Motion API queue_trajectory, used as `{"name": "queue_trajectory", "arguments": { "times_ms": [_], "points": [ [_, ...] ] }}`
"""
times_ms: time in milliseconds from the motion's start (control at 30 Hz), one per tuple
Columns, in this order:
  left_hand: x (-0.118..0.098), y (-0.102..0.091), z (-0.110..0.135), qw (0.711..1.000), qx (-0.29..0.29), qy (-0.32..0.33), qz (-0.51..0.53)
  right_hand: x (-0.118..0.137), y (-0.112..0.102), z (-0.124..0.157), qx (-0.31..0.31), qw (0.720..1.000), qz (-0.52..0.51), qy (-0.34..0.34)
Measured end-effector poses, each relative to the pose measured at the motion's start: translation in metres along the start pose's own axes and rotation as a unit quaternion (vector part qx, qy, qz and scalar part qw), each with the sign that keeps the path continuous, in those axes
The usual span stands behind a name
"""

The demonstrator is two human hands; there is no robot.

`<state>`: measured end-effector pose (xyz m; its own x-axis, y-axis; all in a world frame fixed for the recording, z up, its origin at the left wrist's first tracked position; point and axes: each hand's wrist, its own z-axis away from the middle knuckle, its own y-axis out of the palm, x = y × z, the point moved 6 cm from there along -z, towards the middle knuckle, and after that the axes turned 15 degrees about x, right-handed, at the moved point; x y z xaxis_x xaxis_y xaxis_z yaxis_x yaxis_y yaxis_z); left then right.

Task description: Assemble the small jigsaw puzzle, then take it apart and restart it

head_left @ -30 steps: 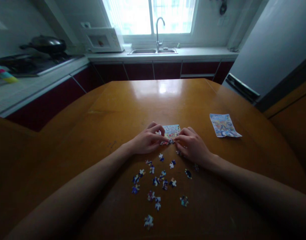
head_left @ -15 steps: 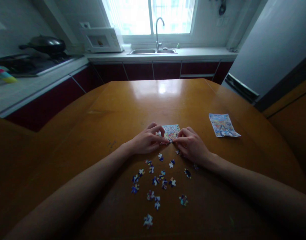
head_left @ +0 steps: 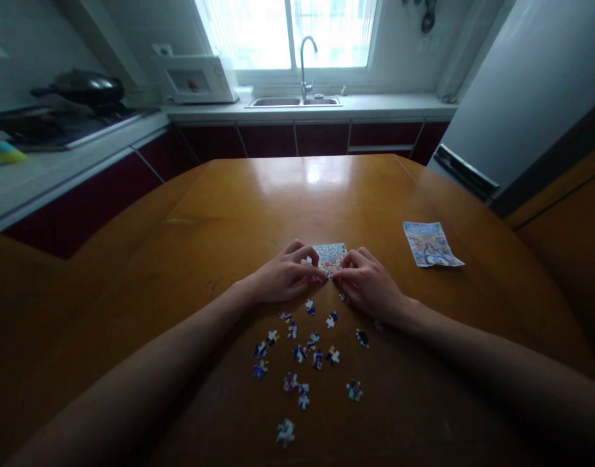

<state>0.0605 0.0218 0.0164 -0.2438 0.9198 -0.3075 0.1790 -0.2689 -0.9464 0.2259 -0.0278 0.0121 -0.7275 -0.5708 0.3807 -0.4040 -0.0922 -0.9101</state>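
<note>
A partly assembled jigsaw puzzle [head_left: 331, 253] with a pale top and colourful middle lies flat on the wooden table. My left hand [head_left: 290, 272] is closed at its lower left, thumb and curled index finger at the edge. From the other side, my right hand [head_left: 370, 282] pinches at the puzzle's lower edge, fingertips close to the left thumb. A small puzzle piece there is mostly hidden by the fingertips. Nearer to me, several loose puzzle pieces [head_left: 317, 359] are scattered, some partly under the right hand.
A creased picture sheet [head_left: 431, 245] lies to the right on the table [head_left: 258, 207]. Beyond the table's far edge are a counter with a sink [head_left: 278, 102], a faucet [head_left: 303, 65] and a white microwave [head_left: 197, 79]. A pan [head_left: 87, 87] sits on the stove at left.
My right fingertips have shifted slightly inward toward the left ones, covering more of the small piece at the puzzle's lower edge. The whole view has moved a little; the loose pieces lie as before.
</note>
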Motion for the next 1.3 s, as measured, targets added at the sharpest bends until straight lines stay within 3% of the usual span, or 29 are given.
{"name": "queue_trajectory", "arguments": {
  "times_ms": [567,867,1033,1133,1300],
  "points": [
    [-0.004,0.000,0.000,1.000,0.004,-0.004,-0.011,0.001,0.000,-0.002,-0.002,1.000,-0.004,0.009],
    [-0.007,0.002,0.000,0.999,0.017,-0.018,-0.039,-0.015,-0.007,0.000,-0.092,0.993,-0.066,0.033],
    [-0.010,-0.007,0.001,0.999,-0.040,-0.007,-0.015,-0.024,-0.016,0.002,-0.146,0.983,-0.089,0.065],
    [-0.008,-0.009,0.003,0.998,-0.065,-0.007,-0.016,-0.028,-0.016,0.002,-0.155,0.981,-0.088,0.075],
    [-0.004,-0.003,0.002,0.999,-0.035,-0.014,-0.020,-0.029,-0.012,0.001,-0.132,0.985,-0.082,0.079]
  ]
}}
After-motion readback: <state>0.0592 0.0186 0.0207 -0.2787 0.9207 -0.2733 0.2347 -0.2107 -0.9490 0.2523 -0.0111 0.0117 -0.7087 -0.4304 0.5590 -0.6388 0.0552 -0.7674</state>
